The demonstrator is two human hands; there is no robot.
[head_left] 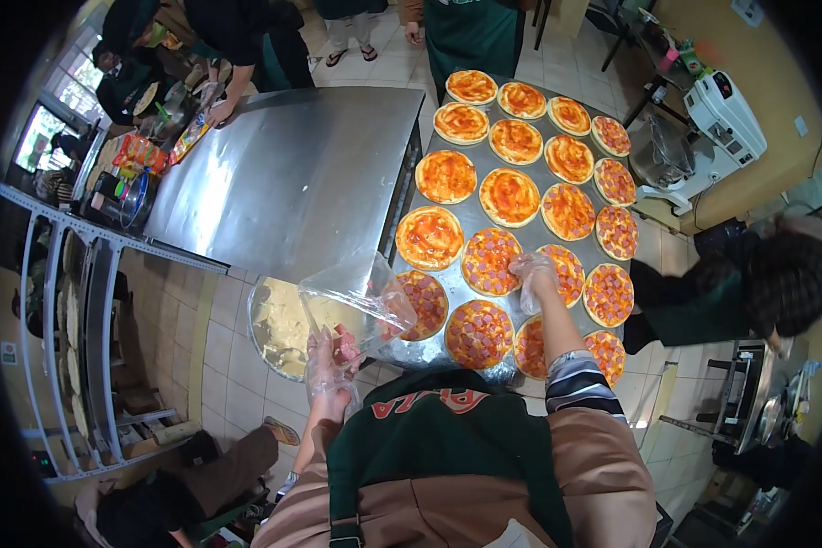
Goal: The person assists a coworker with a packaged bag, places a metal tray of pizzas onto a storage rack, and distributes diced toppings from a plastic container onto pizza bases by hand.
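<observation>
My left hand [328, 370], in a clear plastic glove, is closed on a transparent plastic bag [360, 301] with pink diced meat [345, 345] at its bottom. Beyond it sits a bowl of pale dough or cream [283, 320]. My right hand [534, 274], also gloved, is over the right edge of a meat-topped pizza [491, 261], beside another topped pizza [563, 276]; its fingertips are too blurred to show whether they hold anything. Several pizzas with diced meat lie nearest me and along the right; several farther left, such as one pizza [429, 237], carry only sauce and cheese.
A steel table [283, 173] stands left of the pizza table [530, 105], with colourful packets [141, 153] at its far left. People work at the upper left; one stands behind the pizzas, another at right. A mixer [726, 119] is at upper right, a metal rack [109, 338] at left.
</observation>
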